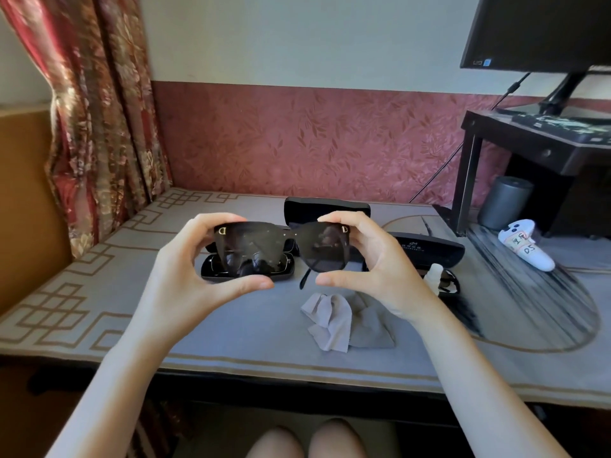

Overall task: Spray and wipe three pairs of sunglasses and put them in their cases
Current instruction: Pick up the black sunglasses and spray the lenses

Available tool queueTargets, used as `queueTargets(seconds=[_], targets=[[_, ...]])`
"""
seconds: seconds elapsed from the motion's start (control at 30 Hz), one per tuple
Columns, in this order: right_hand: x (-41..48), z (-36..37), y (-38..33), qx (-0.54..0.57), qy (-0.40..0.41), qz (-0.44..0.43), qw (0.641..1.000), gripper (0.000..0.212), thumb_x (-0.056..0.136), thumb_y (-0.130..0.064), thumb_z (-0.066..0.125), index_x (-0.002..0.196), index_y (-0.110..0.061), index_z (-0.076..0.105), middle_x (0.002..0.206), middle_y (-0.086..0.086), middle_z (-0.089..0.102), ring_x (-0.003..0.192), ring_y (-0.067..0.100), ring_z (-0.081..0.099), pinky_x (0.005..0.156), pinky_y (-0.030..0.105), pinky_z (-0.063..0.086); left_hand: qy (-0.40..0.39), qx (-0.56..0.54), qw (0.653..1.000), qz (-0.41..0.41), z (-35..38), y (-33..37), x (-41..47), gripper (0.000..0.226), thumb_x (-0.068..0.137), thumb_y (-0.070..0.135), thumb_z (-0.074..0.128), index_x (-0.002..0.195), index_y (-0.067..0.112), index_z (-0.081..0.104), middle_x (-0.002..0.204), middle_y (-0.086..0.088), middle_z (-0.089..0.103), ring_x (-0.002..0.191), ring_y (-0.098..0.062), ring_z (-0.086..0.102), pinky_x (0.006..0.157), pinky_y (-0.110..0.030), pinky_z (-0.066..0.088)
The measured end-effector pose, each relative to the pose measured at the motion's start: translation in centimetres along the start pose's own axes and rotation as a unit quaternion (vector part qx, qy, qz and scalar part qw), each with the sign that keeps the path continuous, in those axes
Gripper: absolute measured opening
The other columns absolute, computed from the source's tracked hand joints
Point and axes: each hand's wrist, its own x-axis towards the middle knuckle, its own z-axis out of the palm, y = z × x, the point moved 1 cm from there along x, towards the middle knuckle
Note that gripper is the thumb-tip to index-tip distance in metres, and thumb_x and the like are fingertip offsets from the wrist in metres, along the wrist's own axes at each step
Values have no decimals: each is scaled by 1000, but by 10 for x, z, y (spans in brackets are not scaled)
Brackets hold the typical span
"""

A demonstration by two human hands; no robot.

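A pair of black sunglasses [274,246] with dark lenses and gold letter marks is held up above the table, lenses facing me. My left hand [185,269] pinches its left end between fingers and thumb, and my right hand [367,262] pinches its right end. Behind them an open black case [325,209] stands with its lid up. Another open case [211,271] lies lower left, seen partly through the lens. A third case [429,251] sits to the right, with another pair of sunglasses [448,282] and a white spray bottle [433,276] in front. A grey wiping cloth [344,320] lies crumpled below.
The table carries a grey patterned cover [99,292]. A white game controller [525,247] with a label lies at the right. A dark desk [535,143] with a monitor [542,31] stands at the back right, a grey bin [504,201] under it. A curtain [96,104] hangs at the left.
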Motion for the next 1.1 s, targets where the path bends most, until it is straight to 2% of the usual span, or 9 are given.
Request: queueTargets(seconds=[0.1,0.2,0.33,0.47,0.57,0.63,0.73,0.83,1.1], targets=[[-15,-7,-2,-96,10,8,995,79,71,-31,83,139,-31,43,142,-11,43,136,5,37,115,23,27,0,-19,1000,18,5,2,-2,64,47,54,82,105,45,56,106,24,65,100,3,61,94,-14,45],[-36,-25,-6,-171,135,-8,976,74,77,-37,76,141,-31,41,143,-21,37,138,-3,29,110,8,21,-5,-16,999,28,8,2,-5,64,49,67,79,106,52,55,108,25,64,101,3,61,96,-13,43],[-62,-50,17,-140,299,77,941,69,81,-28,76,140,-30,39,141,-12,39,134,3,35,110,20,25,-9,-11,999,33,14,0,-9,64,51,68,78,108,53,53,111,23,63,104,-2,60,97,-17,43],[-78,-50,54,-109,268,217,932,63,85,-23,72,138,-30,39,135,-7,44,125,13,45,104,35,38,-10,-11,999,39,22,1,-11,63,53,67,78,108,54,52,113,21,62,107,-8,60,100,-25,44],[-82,-45,67,-137,244,227,933,20,93,-17,61,113,-18,56,111,-1,64,111,27,58,90,37,44,-8,-11,999,42,26,1,-13,62,53,66,78,109,53,52,113,21,62,108,-10,60,101,-28,44],[-81,-41,62,-138,247,212,935,15,97,-19,55,112,-21,57,98,-6,64,101,27,62,84,37,45,-5,-9,999,46,26,1,-15,63,54,68,77,110,52,52,112,23,62,107,-6,60,100,-22,43],[-74,-33,44,122,229,164,952,29,97,-23,48,125,-28,50,83,-1,61,70,18,63,75,44,54,5,-7,999,52,25,2,-17,62,56,69,75,111,52,52,112,26,61,107,0,59,97,-14,42],[-67,-22,22,388,147,149,898,45,93,-26,43,138,-30,45,73,5,52,50,16,46,42,30,47,13,-11,998,57,25,2,-18,62,57,68,75,111,50,52,112,27,60,107,3,58,96,-10,41],[-55,-6,5,504,31,134,852,44,94,-23,38,133,-38,53,69,0,44,40,6,36,31,14,20,15,10,999,47,23,0,-22,65,57,63,76,113,44,51,112,30,59,109,6,56,98,-10,39]])
